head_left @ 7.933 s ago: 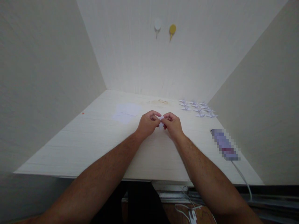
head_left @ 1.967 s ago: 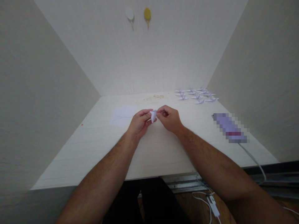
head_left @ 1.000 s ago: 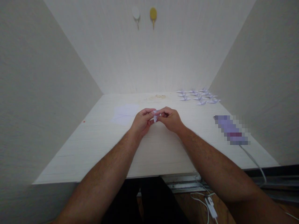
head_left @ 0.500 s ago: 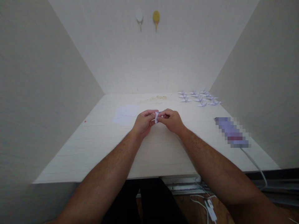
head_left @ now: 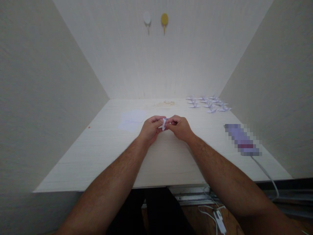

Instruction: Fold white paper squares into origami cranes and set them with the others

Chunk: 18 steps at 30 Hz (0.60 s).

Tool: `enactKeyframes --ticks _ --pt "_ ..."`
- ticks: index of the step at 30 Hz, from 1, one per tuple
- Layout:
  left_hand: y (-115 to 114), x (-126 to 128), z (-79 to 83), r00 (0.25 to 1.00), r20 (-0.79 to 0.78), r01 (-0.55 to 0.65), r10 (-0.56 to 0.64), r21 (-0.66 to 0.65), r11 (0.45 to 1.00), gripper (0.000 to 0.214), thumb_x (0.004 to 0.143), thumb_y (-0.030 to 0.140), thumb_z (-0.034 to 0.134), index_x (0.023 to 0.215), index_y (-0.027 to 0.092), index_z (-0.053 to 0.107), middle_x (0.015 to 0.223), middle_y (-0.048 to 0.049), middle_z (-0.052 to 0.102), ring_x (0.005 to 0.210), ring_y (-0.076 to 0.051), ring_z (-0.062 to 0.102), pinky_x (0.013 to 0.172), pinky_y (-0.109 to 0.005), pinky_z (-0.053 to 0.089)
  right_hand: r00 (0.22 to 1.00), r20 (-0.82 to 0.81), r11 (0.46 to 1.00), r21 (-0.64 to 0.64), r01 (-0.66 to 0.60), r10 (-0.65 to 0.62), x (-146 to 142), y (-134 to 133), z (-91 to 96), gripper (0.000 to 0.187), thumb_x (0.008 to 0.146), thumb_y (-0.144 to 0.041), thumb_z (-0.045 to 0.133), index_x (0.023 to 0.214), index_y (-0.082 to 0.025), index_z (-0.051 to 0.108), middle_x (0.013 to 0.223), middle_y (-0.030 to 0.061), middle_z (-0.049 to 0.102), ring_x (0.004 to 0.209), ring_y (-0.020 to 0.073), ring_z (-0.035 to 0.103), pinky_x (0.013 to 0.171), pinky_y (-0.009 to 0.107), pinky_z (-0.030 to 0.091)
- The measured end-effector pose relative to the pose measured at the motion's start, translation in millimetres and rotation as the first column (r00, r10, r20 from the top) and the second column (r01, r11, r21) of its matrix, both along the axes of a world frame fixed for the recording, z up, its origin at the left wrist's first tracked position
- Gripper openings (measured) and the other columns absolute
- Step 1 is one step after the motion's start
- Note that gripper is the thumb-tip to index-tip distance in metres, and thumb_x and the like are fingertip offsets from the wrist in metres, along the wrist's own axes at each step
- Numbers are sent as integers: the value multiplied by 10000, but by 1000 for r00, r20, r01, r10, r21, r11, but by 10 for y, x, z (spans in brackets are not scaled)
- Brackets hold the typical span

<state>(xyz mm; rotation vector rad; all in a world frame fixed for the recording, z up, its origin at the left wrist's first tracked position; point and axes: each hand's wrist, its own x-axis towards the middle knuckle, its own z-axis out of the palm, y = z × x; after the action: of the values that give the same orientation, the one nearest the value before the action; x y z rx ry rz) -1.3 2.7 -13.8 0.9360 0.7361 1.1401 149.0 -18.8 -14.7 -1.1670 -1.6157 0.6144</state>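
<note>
A small piece of folded white paper is held between my two hands above the middle of the table. My left hand pinches it from the left, thumb on top. From the other side, the fingertips and thumb of my right hand grip its right edge. Fingers cover much of the paper, so its exact folded shape is hard to make out. Flat white paper sheets lie to the left of my left hand. Several folded paper cranes stand in rows at the back right.
A blurred-out, phone-like object with a white cable rests on the right of the white table. Walls enclose the table at the back and sides. White and yellow hooks hang on the back wall. A power strip lies on the floor.
Both hands keep their grip on the folded paper, with only a slight shift of the fingers. The whole view has moved very slightly.
</note>
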Motion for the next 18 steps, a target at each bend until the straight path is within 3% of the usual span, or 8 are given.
enactKeyframes --ticks 18 --pt "-7 4 8 1000 -8 -17 17 -22 1000 286 587 233 816 812 116 684 755 -58 683 687 -151 638 670 -304 509 995 93 1000 19 25 -26 -6 -13 5 55 728 -227 704 757 -187 726 625 -38 504 572 90 424 566 239 336"
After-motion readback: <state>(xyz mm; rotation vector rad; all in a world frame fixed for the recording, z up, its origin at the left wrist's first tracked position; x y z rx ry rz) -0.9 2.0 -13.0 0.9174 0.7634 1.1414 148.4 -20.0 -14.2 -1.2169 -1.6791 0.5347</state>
